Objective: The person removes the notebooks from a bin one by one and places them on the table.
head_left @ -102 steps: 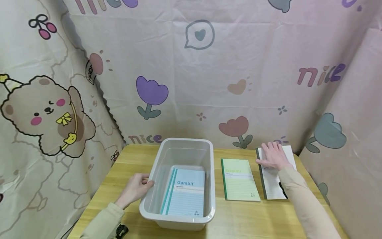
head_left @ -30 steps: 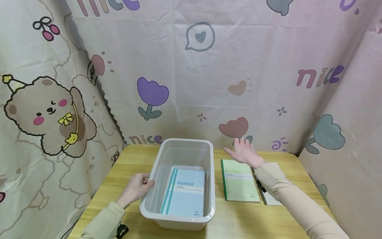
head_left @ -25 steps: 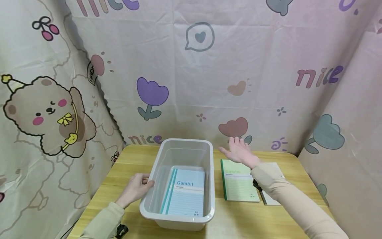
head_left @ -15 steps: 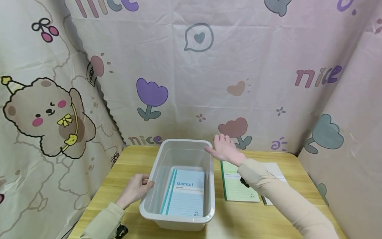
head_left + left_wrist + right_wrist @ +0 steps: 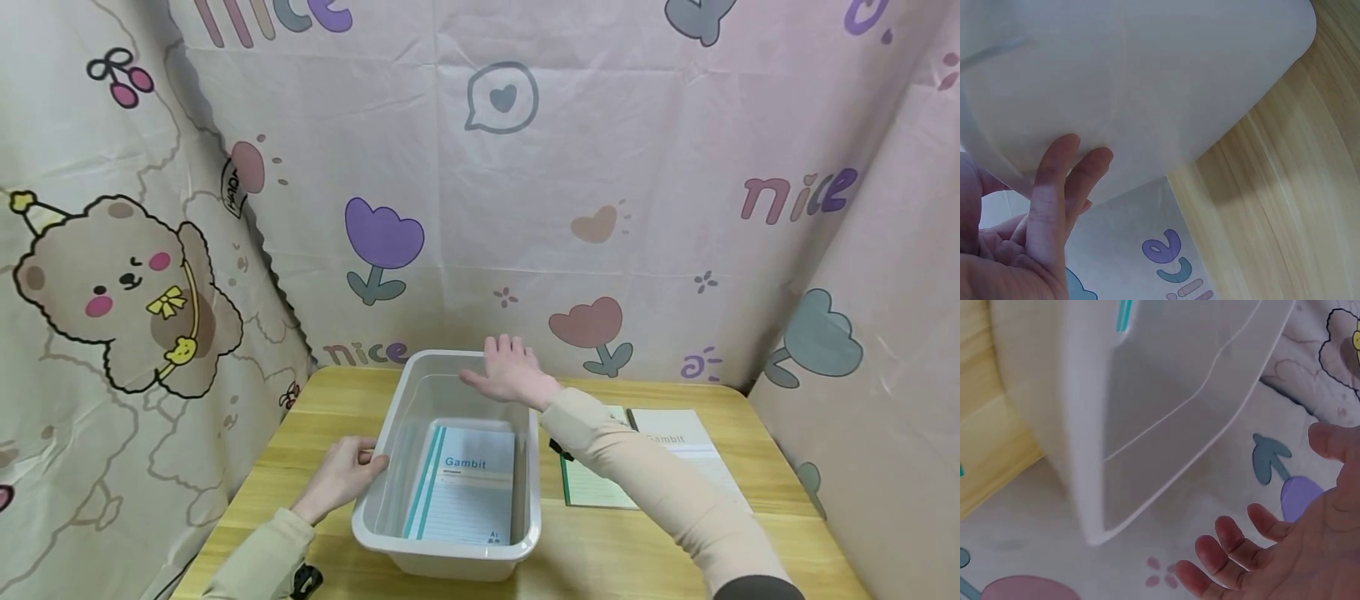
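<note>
Right hand (image 5: 512,372) moved (apparently above tub (image 5: 450,567)).

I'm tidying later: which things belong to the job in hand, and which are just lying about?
Likely the job:
bin, gripped by the left hand
blue notebook, inside it
green notebook and white notebook, beside the bin

Apparently just surroundings:
printed cloth
wooden table

Setting: small cloth-walled nook; premises, home or studio, not determinable. Rear: pale hanging cloth (image 5: 495,167), printed tulips (image 5: 384,235), hearts (image 5: 595,225). Left of frame: cloth panel (image 5: 75,450), cartoon bear (image 5: 120,292). Right: third printed panel (image 5: 892,433). Lower frame, between: wood-grain tabletop (image 5: 600,567).
</note>
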### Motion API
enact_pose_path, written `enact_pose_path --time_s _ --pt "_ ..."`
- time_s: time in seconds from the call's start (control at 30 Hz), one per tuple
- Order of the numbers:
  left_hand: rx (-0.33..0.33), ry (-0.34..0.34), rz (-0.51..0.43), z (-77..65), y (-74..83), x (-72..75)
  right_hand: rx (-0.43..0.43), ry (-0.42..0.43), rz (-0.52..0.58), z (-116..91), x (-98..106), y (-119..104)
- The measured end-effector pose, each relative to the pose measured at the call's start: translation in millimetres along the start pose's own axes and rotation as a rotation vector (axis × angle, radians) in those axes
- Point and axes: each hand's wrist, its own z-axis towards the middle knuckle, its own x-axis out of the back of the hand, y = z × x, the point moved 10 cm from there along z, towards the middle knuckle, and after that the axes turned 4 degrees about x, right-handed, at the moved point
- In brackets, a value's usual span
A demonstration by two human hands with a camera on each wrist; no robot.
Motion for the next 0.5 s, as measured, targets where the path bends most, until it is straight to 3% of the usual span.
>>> enact_pose_path --time_s 0.2,0.5 --pt "-0.003 0.006 0.003 0.5 -1.4 0.5 0.007 -0.024 0.022 14.1 -12.6 -20.8" --pt "0.005 0.003 -0.008 1.3 -3.7 0.0 -0.017 -0.049 -0.048 26.5 -36.2 -42.2"
